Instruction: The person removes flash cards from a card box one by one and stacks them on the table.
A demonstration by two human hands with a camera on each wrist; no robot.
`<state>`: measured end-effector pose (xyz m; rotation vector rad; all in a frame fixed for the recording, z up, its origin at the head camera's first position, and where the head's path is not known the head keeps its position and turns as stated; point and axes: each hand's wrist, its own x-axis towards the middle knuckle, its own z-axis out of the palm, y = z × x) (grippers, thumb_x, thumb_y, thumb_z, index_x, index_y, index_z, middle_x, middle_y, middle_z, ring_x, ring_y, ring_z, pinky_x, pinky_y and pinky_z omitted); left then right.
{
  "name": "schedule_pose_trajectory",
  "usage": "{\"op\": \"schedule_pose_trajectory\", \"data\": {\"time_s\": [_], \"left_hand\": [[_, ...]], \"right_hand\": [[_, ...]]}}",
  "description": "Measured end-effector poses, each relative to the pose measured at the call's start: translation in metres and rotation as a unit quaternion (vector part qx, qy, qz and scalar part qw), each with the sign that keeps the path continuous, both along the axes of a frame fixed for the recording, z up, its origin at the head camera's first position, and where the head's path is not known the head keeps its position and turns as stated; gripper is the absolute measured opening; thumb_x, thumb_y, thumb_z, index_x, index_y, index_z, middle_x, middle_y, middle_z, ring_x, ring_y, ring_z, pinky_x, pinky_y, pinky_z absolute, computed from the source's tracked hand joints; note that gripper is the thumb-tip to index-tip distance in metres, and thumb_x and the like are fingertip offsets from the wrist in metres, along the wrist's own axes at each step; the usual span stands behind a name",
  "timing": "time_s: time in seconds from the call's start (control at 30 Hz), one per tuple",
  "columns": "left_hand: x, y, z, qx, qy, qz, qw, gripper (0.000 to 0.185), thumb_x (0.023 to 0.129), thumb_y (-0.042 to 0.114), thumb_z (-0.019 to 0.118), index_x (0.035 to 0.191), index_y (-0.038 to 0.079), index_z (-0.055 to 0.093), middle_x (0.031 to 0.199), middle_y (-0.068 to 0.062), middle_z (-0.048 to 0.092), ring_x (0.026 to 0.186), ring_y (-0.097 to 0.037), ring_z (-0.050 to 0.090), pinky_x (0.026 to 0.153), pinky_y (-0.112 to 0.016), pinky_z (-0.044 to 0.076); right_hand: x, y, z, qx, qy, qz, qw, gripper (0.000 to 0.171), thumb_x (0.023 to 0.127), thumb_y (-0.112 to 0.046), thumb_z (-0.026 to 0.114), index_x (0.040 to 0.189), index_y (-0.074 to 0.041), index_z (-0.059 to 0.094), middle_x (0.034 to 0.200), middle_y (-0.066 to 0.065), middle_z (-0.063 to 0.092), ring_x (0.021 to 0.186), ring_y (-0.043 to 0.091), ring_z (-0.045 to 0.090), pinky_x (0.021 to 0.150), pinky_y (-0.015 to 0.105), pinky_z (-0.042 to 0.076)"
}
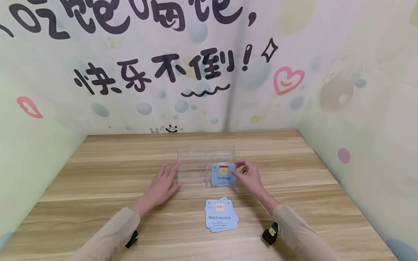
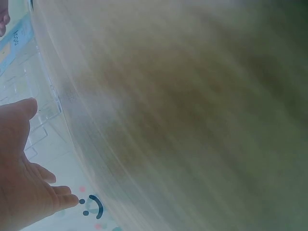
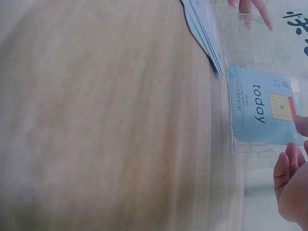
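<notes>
A clear plastic rack (image 1: 192,177) with compartments in two columns stands on the table. In its lower right compartment is a light blue flash card (image 1: 218,181) printed "today", upright and facing me. My right hand (image 1: 249,179) pinches that card by its upper right corner, thumb on the printed face; the right wrist view shows the thumb over the "today" card (image 3: 255,108) too. At the rack's left side rests my left hand (image 1: 163,186), its fingers extended along the edge. From the left wrist, my left hand (image 2: 24,168) appears beside the clear plastic.
In front of the rack lies a loose stack of blue cards (image 1: 220,223), "Wednesday" on top. The wood-grain table (image 1: 114,174) ends at a printed cloth backdrop (image 1: 147,112). Dark straps (image 1: 270,235) sit at both wrists.
</notes>
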<state>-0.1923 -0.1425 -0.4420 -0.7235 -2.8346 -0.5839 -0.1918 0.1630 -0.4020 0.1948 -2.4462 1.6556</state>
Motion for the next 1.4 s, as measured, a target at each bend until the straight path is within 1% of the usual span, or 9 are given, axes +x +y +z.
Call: {"op": "schedule_pose_trajectory", "data": {"time_s": [0.1, 0.23, 0.33, 0.5, 0.63, 0.8, 1.07, 1.23, 1.4], "left_hand": [[0.000, 0.000, 0.001, -0.002, -0.002, -0.001, 1.0000, 0.076, 0.090, 0.029, 0.057, 0.146, 0.010, 0.009, 0.141, -0.033, 0.022, 0.127, -0.051, 0.021, 0.102, -0.060, 0.019], [-0.001, 0.000, 0.001, -0.005, -0.002, -0.002, 1.0000, 0.076, 0.089, 0.030, 0.057, 0.146, 0.010, 0.009, 0.141, -0.033, 0.022, 0.127, -0.051, 0.021, 0.103, -0.059, 0.019], [-0.001, -0.001, 0.000, -0.005, 0.000, -0.001, 1.0000, 0.076, 0.089, 0.030, 0.057, 0.146, 0.010, 0.010, 0.141, -0.033, 0.022, 0.127, -0.051, 0.022, 0.103, -0.059, 0.019], [0.000, 0.000, 0.000, 0.000, 0.010, -0.003, 0.9999, 0.077, 0.088, 0.028, 0.059, 0.145, 0.009, 0.012, 0.140, -0.034, 0.024, 0.126, -0.052, 0.023, 0.102, -0.060, 0.020], [0.000, 0.000, 0.000, 0.001, 0.008, -0.002, 1.0000, 0.077, 0.088, 0.028, 0.059, 0.145, 0.009, 0.012, 0.140, -0.034, 0.024, 0.126, -0.052, 0.023, 0.103, -0.059, 0.020], [0.001, 0.000, 0.002, -0.001, -0.007, 0.002, 1.0000, 0.076, 0.090, 0.030, 0.057, 0.146, 0.011, 0.010, 0.141, -0.032, 0.022, 0.127, -0.051, 0.021, 0.103, -0.059, 0.019], [0.000, 0.001, 0.000, 0.001, -0.004, 0.002, 1.0000, 0.077, 0.089, 0.030, 0.058, 0.146, 0.011, 0.010, 0.141, -0.032, 0.022, 0.127, -0.052, 0.021, 0.102, -0.060, 0.019], [0.000, 0.001, 0.000, -0.001, 0.000, 0.001, 1.0000, 0.078, 0.088, 0.030, 0.059, 0.146, 0.011, 0.010, 0.141, -0.032, 0.022, 0.127, -0.051, 0.021, 0.103, -0.060, 0.019], [0.000, 0.001, 0.000, 0.000, -0.001, 0.003, 1.0000, 0.078, 0.088, 0.030, 0.059, 0.146, 0.011, 0.010, 0.141, -0.032, 0.022, 0.127, -0.052, 0.021, 0.103, -0.060, 0.019]], "right_hand": [[-0.003, 0.000, -0.002, -0.013, -0.009, -0.005, 1.000, 0.028, 0.077, 0.002, 0.068, 0.102, 0.010, 0.058, 0.092, 0.023, 0.055, 0.057, 0.011, 0.042, 0.047, 0.014, 0.032], [-0.015, 0.005, -0.021, -0.028, -0.007, -0.011, 1.000, 0.026, 0.078, -0.003, 0.069, 0.100, 0.004, 0.060, 0.090, 0.017, 0.056, 0.057, 0.010, 0.042, 0.048, 0.015, 0.032], [-0.020, 0.007, -0.027, -0.037, 0.000, -0.010, 0.999, 0.024, 0.077, -0.003, 0.070, 0.098, 0.004, 0.060, 0.088, 0.016, 0.056, 0.056, 0.008, 0.041, 0.047, 0.015, 0.032], [-0.010, 0.000, -0.011, -0.047, 0.009, -0.010, 0.999, 0.021, 0.077, 0.004, 0.067, 0.095, 0.011, 0.059, 0.085, 0.022, 0.057, 0.057, 0.012, 0.042, 0.049, 0.014, 0.033], [-0.008, -0.002, -0.006, -0.044, 0.010, -0.015, 0.999, 0.018, 0.077, 0.006, 0.066, 0.092, 0.012, 0.060, 0.082, 0.022, 0.057, 0.061, 0.013, 0.044, 0.052, 0.013, 0.034], [-0.013, 0.002, -0.010, -0.045, 0.010, -0.010, 0.999, 0.016, 0.077, 0.007, 0.066, 0.090, 0.013, 0.060, 0.079, 0.020, 0.058, 0.060, 0.011, 0.045, 0.053, 0.013, 0.035], [-0.030, 0.014, -0.033, -0.046, -0.010, -0.010, 0.999, 0.018, 0.078, -0.004, 0.069, 0.091, 0.007, 0.062, 0.081, 0.010, 0.061, 0.063, 0.007, 0.047, 0.055, 0.015, 0.039], [-0.029, 0.017, -0.031, -0.031, -0.014, -0.007, 0.999, 0.019, 0.080, -0.010, 0.069, 0.091, 0.005, 0.063, 0.080, 0.006, 0.060, 0.061, 0.008, 0.046, 0.050, 0.017, 0.038], [-0.026, 0.021, -0.022, -0.044, -0.032, 0.007, 0.998, 0.017, 0.081, -0.007, 0.067, 0.092, 0.005, 0.063, 0.080, 0.008, 0.059, 0.058, 0.009, 0.044, 0.046, 0.017, 0.037]]}}
